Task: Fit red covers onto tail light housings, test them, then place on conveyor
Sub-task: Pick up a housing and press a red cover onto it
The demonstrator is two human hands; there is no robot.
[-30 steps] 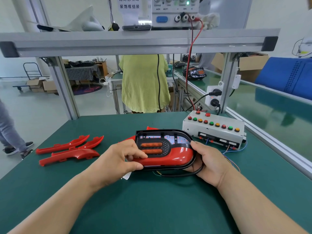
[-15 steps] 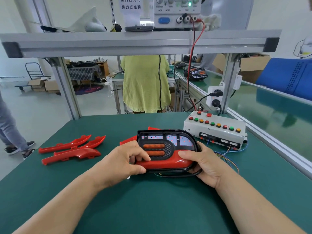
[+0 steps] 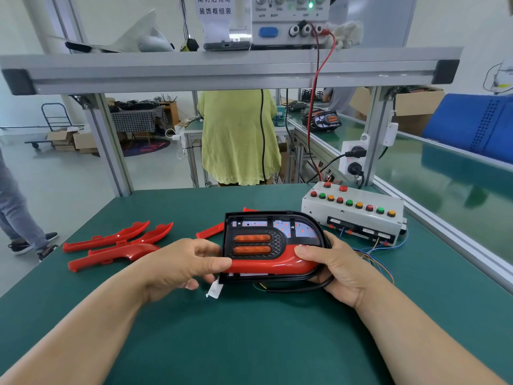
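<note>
A black tail light housing (image 3: 274, 232) with two orange lenses sits at the middle of the green table (image 3: 249, 343). A red cover (image 3: 266, 263) lies along its near edge. My left hand (image 3: 180, 265) pinches the cover's left end with its thumb on top. My right hand (image 3: 336, 268) grips the housing's right end, thumb pressed on the cover. A black cable (image 3: 294, 287) loops under the housing. Three loose red covers (image 3: 116, 243) lie to the left, and another red cover (image 3: 211, 232) shows behind the housing.
A white test box (image 3: 355, 215) with coloured buttons and loose wires stands at the right rear. Beyond it runs the green conveyor (image 3: 444, 184) behind an aluminium rail. An overhead shelf (image 3: 230, 70) carries a power supply. A person in a yellow shirt (image 3: 238, 137) stands behind the table.
My left thumb has slid from on top of the cover to pinch its left end. My right thumb has come up onto the cover's right end. The housing has tilted slightly toward me.
</note>
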